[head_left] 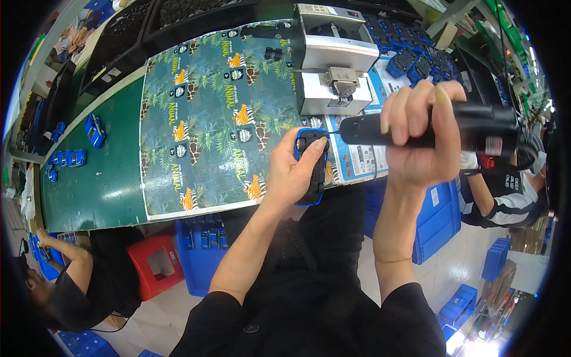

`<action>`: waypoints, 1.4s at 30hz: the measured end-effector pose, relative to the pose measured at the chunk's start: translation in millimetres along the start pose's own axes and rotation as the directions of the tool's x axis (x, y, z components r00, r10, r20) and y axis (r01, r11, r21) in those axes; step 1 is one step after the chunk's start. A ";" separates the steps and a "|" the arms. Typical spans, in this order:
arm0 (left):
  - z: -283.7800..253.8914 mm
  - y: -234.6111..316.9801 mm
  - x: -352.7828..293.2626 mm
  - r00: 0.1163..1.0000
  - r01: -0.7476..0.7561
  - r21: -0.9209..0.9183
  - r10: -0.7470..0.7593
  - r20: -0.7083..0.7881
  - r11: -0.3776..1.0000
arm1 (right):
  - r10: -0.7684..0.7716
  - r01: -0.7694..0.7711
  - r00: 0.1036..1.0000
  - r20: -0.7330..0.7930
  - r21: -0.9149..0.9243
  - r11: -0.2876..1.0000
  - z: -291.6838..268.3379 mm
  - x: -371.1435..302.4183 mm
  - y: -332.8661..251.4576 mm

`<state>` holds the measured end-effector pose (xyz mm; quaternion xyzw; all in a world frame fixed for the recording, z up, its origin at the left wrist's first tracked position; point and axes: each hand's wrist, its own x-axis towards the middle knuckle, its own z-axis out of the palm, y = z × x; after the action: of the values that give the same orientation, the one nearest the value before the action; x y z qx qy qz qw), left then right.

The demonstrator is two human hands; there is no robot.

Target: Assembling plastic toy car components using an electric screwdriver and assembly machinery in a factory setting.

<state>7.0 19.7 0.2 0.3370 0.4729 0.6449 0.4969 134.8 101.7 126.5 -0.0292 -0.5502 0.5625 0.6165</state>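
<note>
Right hand [420, 162], fingers wrapped round black driver [485, 126]; left hand [290, 172] pinching blue toy car [319, 180]; animal-print sheet [208, 122] on green table [107, 184]; red stool [143, 269], pale floor [437, 282].

We are in a factory workshop, by the look of it. Beyond our left hand's [291, 169] grip, a metal machine [339, 50] stands on a green workbench [110, 178]; farther beyond our right hand's [423, 131] grip lie many matching blue pieces [404, 62]. Nearer us than that grip is a blue crate [437, 223]; well out to either side are a seated co-worker [74, 285] and another person [499, 187].
</note>
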 end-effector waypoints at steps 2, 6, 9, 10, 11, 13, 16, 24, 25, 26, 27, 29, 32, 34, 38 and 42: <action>0.4 1.2 1.2 1.000 0.005 -0.003 -0.005 -0.005 1.000 | -0.021 0.021 1.000 -0.001 0.029 0.999 7.3 -6.6 1.6; 1.6 1.5 -0.5 1.000 0.002 0.018 -0.002 -0.025 1.000 | -0.020 0.020 1.000 -0.002 0.008 1.000 9.9 -13.8 5.1; 2.8 2.4 -1.1 0.999 0.012 0.023 -0.011 -0.031 1.000 | 0.018 -0.016 0.997 -0.074 0.027 1.000 14.1 -19.6 8.0; 2.6 2.5 -1.0 0.999 0.018 0.029 -0.018 -0.027 0.999 | 0.003 -0.006 0.998 -0.067 -0.048 0.999 14.6 -21.3 9.2; 2.0 1.4 -0.6 0.999 0.019 0.029 -0.018 -0.027 0.999 | -0.012 0.005 0.998 -0.060 -0.122 0.992 15.2 -22.4 10.2; 0.4 -1.8 0.3 1.000 -0.010 0.040 0.011 -0.025 0.999 | -0.012 0.003 0.997 -0.070 -0.123 0.992 16.7 -23.9 11.4; 0.3 1.1 -0.5 1.000 0.009 0.028 -0.009 -0.027 1.000 | -0.019 0.010 0.998 -0.058 -0.149 0.989 16.6 -25.5 11.1; 1.1 1.3 0.4 1.000 0.015 0.047 -0.015 -0.013 0.999 | 0.009 -0.011 0.994 -0.111 -0.022 1.000 17.8 -26.2 4.5; 0.9 1.1 0.4 1.000 0.010 0.056 -0.009 -0.013 0.998 | -0.002 -0.007 0.996 -0.089 -0.106 0.994 18.4 -26.3 6.5; 0.5 0.7 0.3 1.000 0.011 0.056 -0.010 -0.014 0.998 | -0.011 -0.002 0.998 -0.065 -0.189 0.982 18.3 -26.4 8.3; 0.2 0.3 0.1 1.000 0.006 0.048 -0.005 -0.020 0.999 | -0.009 -0.004 0.998 -0.066 -0.188 0.982 16.7 -26.7 9.8; 1.2 0.6 -1.1 1.000 0.005 0.039 -0.004 -0.025 0.999 | -0.036 0.035 0.999 0.000 -0.210 0.977 12.1 -28.2 11.8; 2.7 2.0 -2.2 0.999 -0.009 0.053 0.010 -0.031 0.999 | -0.025 0.020 0.999 -0.048 -0.101 0.995 13.4 -32.6 17.9; 2.8 0.3 -0.8 0.998 -0.027 0.097 0.032 -0.047 0.995 | -0.010 0.005 0.999 -0.054 -0.095 0.995 8.8 -34.8 23.7; 3.3 -2.2 0.7 0.997 -0.069 0.103 0.073 -0.029 0.992 | 0.019 -0.020 1.000 -0.021 -0.073 0.997 7.7 -35.7 25.6; 3.9 4.1 -0.4 0.995 -0.091 0.146 0.098 -0.035 0.985 | 0.063 -0.064 0.998 -0.013 -0.117 0.991 15.4 -41.3 20.8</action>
<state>9.3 20.1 5.3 0.3805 0.5121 0.6388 0.4300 120.0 70.4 92.2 -0.0855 -0.5780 0.5485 0.5981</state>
